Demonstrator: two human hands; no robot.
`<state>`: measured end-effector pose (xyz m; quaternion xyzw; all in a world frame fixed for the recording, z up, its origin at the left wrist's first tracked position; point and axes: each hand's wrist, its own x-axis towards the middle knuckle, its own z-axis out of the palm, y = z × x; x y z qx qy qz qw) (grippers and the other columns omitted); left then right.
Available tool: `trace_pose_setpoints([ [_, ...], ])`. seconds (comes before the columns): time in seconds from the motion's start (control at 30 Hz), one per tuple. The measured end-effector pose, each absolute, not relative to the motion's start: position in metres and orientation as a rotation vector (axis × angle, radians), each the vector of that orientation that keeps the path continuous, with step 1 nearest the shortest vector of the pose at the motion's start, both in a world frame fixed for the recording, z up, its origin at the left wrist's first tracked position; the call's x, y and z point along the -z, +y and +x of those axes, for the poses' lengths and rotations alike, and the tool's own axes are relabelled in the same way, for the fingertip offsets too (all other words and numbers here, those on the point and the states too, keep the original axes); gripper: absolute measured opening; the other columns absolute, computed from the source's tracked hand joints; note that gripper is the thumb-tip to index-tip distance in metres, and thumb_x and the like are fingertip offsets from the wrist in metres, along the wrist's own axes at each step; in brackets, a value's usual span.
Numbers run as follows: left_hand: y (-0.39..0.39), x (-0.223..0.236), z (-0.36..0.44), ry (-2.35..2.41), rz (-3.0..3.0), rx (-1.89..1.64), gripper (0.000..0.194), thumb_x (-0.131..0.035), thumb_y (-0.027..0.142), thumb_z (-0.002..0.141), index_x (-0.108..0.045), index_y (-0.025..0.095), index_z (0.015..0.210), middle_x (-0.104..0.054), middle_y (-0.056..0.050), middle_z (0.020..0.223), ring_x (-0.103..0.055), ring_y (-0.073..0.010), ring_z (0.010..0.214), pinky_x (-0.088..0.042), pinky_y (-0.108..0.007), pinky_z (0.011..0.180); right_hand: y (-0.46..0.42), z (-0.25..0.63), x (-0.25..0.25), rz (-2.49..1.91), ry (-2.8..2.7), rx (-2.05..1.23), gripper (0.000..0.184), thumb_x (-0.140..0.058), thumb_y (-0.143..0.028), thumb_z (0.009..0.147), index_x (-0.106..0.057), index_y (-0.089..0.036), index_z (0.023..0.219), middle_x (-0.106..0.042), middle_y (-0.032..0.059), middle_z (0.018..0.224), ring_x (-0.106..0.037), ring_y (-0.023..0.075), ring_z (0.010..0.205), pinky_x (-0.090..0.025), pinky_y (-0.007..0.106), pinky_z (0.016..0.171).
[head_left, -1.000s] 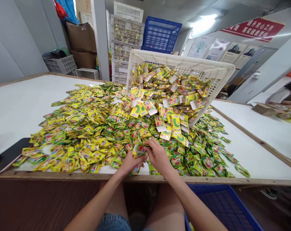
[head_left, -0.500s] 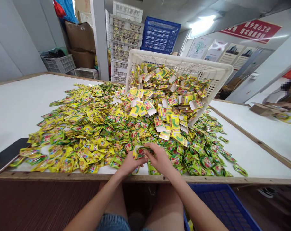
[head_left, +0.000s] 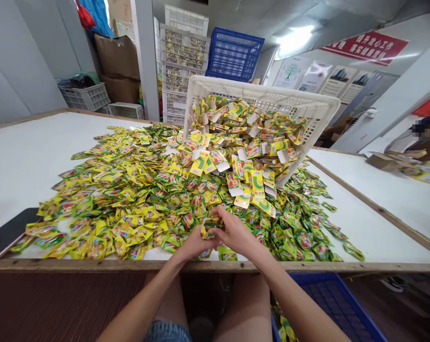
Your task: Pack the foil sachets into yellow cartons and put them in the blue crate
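My left hand (head_left: 196, 245) is closed around a small yellow printed carton (head_left: 205, 230), low over the table's front edge. Its pale flap stands up at the top. From the right, my right hand (head_left: 235, 233) meets it, fingers pinched over the carton's mouth on a green sachet (head_left: 215, 221), mostly hidden by the fingers. Around both hands spreads a wide heap of small shiny sachets, yellow ones (head_left: 122, 228) to the left and green ones (head_left: 300, 232) to the right. Behind the hands, open flat cartons (head_left: 257, 184) spill from a tipped white crate (head_left: 265, 85) onto the heap.
A phone (head_left: 12, 232) lies at the table's left. Wooden strips edge the white table (head_left: 19, 156). Below it at right sits a blue crate (head_left: 329, 304). Stacked white crates (head_left: 184, 52) and a blue basket (head_left: 234, 53) stand behind. Another person (head_left: 428, 135) is at far right.
Both hands stay together at the carton. The right fingers have shifted and curled more over its opening, and the carton is more covered. The view has moved slightly.
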<state>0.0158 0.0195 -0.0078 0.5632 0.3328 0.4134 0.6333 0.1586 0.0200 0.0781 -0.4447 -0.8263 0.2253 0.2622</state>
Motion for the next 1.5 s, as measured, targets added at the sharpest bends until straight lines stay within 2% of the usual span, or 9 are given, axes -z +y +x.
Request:
trace_pose_setpoints([
  [0.17,0.021,0.007,0.014,0.733,1.345,-1.008,0.032,-0.070,0.027,0.063,-0.064,0.013,0.091,-0.061,-0.005,0.092,-0.054,-0.0186,0.089,-0.041,-0.028,0.086,0.022,0.162,-0.069,-1.178,-2.110,-0.749,0.016,-0.056,-0.023,0.078,-0.053,-0.019,0.093,-0.057,-0.0001,0.073,-0.050,0.0127,0.064,-0.035,0.023,0.058],
  [0.37,0.024,0.019,0.015,0.812,1.277,-0.987,0.037,-0.070,0.026,0.064,-0.060,0.010,0.096,-0.062,-0.007,0.093,-0.055,-0.0181,0.087,-0.042,-0.028,0.083,0.024,0.155,-0.039,-1.177,-2.065,-0.492,0.002,-0.055,-0.018,0.079,-0.055,-0.016,0.080,-0.056,0.0036,0.081,-0.048,0.0158,0.080,-0.037,0.027,0.072],
  [0.5,0.023,0.022,0.010,0.870,1.295,-1.038,0.049,-0.070,0.027,0.065,-0.052,0.011,0.108,-0.058,-0.009,0.105,-0.053,-0.0182,0.096,-0.039,-0.026,0.087,0.018,0.157,-0.022,-1.178,-2.134,-0.310,0.018,-0.051,-0.024,0.083,-0.061,-0.017,0.070,-0.050,0.0075,0.107,-0.040,0.0221,0.102,-0.032,0.037,0.087],
  [0.63,0.011,0.016,0.000,0.920,1.304,-1.107,0.047,-0.066,0.029,0.070,-0.042,0.014,0.108,-0.057,-0.011,0.105,-0.054,-0.0197,0.099,-0.040,-0.028,0.088,0.009,0.158,-0.004,-1.164,-2.026,-0.624,0.018,-0.048,-0.031,0.086,-0.061,-0.020,0.090,-0.050,0.0078,0.110,-0.044,0.0212,0.104,-0.034,0.037,0.090],
  [0.77,0.000,0.015,-0.010,0.966,1.239,-1.188,0.051,-0.060,0.028,0.077,-0.024,0.020,0.113,-0.057,-0.010,0.103,-0.058,-0.0180,0.094,-0.044,-0.032,0.084,0.004,0.151,0.019,-1.053,-1.579,-1.007,0.033,-0.050,-0.032,0.085,-0.041,-0.019,0.114,-0.055,0.0075,0.102,-0.054,0.0164,0.090,-0.043,0.030,0.080],
  [1.1,0.013,0.014,-0.025,0.950,1.543,-0.961,0.028,-0.053,0.031,0.082,-0.040,0.016,0.103,-0.056,-0.005,0.091,-0.057,-0.0161,0.087,-0.046,-0.030,0.081,0.012,0.144,0.020,-1.081,-1.722,-0.813,0.023,-0.042,-0.028,0.089,-0.062,-0.016,0.089,-0.059,0.0069,0.092,-0.054,0.0170,0.091,-0.041,0.029,0.081],
  [1.2,0.013,0.015,-0.027,1.058,1.655,-1.027,0.027,-0.054,0.030,0.080,-0.047,0.015,0.101,-0.053,-0.009,0.105,-0.053,-0.0190,0.099,-0.043,-0.032,0.088,0.011,0.137,0.019,-1.044,-1.576,-0.867,0.021,-0.046,-0.027,0.087,-0.054,-0.016,0.104,-0.058,0.0075,0.094,-0.055,0.0160,0.089,-0.043,0.028,0.080],
  [1.33,0.009,0.014,-0.026,0.989,1.622,-1.193,0.042,-0.052,0.024,0.082,-0.037,0.018,0.121,-0.047,-0.010,0.120,-0.048,-0.0173,0.111,-0.038,-0.033,0.096,0.009,0.133,0.020,-1.066,-1.513,-0.917,0.031,-0.047,-0.026,0.087,-0.047,-0.017,0.116,-0.059,0.0067,0.092,-0.057,0.0146,0.082,-0.045,0.026,0.074],
  [1.5,0.006,0.006,-0.024,1.096,1.717,-1.206,0.015,-0.052,0.026,0.082,-0.057,0.014,0.090,-0.057,-0.008,0.100,-0.054,-0.0160,0.097,-0.042,-0.028,0.088,0.005,0.138,0.011,-1.048,-1.689,-0.813,0.017,-0.051,-0.026,0.085,-0.061,-0.018,0.096,-0.059,0.0062,0.102,-0.053,0.0163,0.098,-0.042,0.028,0.084],
])
